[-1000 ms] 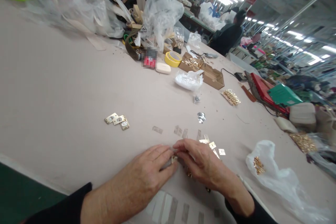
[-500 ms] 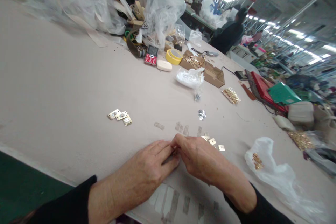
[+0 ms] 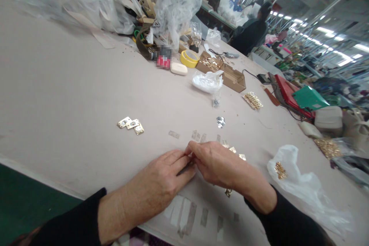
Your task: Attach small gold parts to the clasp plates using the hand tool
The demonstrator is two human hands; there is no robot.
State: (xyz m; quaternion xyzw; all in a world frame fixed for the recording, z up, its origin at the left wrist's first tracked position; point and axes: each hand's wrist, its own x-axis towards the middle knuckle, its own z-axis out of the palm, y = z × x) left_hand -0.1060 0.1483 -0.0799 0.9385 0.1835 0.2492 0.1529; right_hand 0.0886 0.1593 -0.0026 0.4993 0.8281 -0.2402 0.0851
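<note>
My left hand (image 3: 165,178) rests low over the table, its fingers closed together toward my right hand. My right hand (image 3: 216,161) is pinched, its fingertips meeting those of the left. Whatever lies between the fingertips is hidden. Left of the hands are overlapping gold metal plates (image 3: 132,124). Small gold square plates (image 3: 232,149) lie just beyond my right hand, and another gold piece (image 3: 228,192) shows below its wrist. A little pile of silver discs (image 3: 220,122) sits farther back.
A white plastic bag (image 3: 300,180) with gold pieces lies at the right. Tape (image 3: 189,58), a cardboard box (image 3: 234,78) and plastic bags (image 3: 177,11) stand at the back. A person (image 3: 252,32) is beyond the table.
The view has shifted slightly, so most things appear a little higher. A gold piece now shows below my right wrist. Both hands remain together at the fingertips.
</note>
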